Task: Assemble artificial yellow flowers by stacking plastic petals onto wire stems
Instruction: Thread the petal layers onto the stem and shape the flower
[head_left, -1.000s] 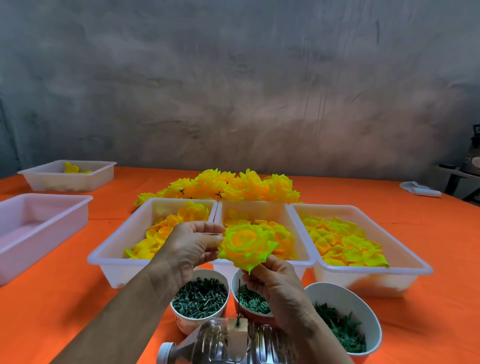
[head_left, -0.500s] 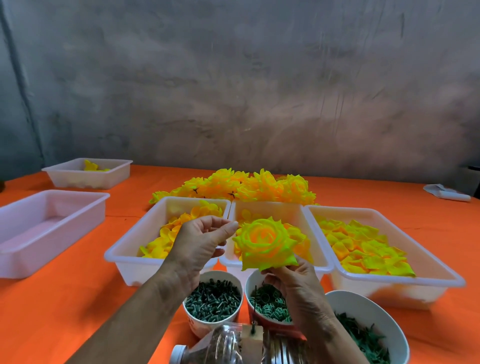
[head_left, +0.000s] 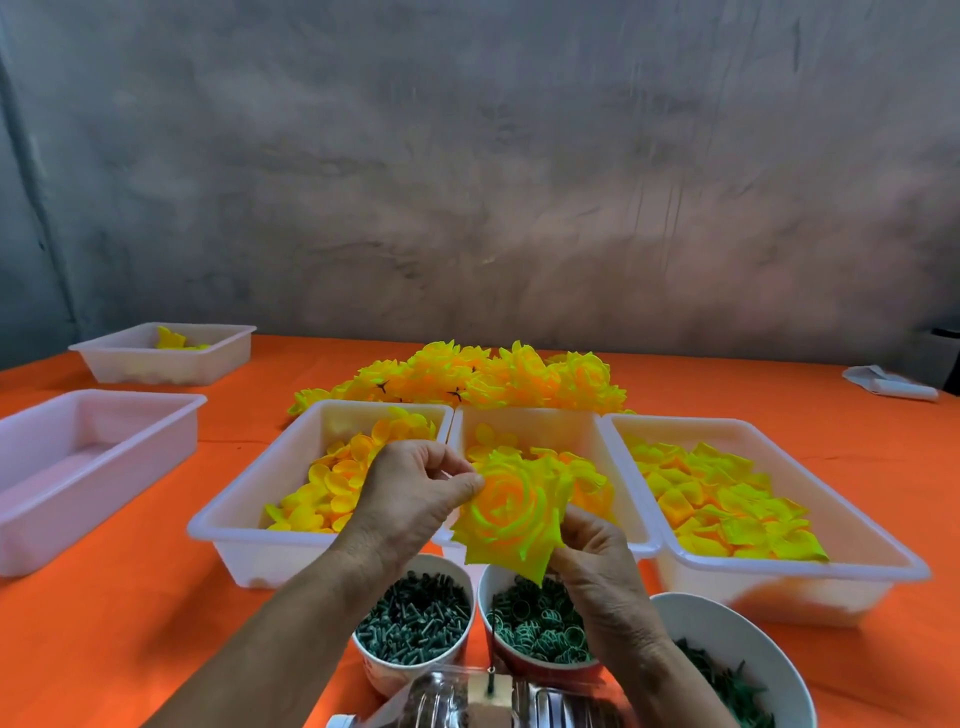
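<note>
The left hand (head_left: 410, 499) pinched the upper left edge of the yellow flower (head_left: 511, 512) between thumb and forefinger. The right hand (head_left: 597, 566) gripped the flower's underside, fingers curled. The flower was held in the air above the cup of green rings (head_left: 535, 618). Just beyond the fingers stood three white trays (head_left: 228, 530) of yellow petals (head_left: 722, 509). Orange cloth (head_left: 130, 623) lay open left of the hands.

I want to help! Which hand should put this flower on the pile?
Probably the right hand: it holds the flower from underneath, while the left hand only touches its edge.
</note>
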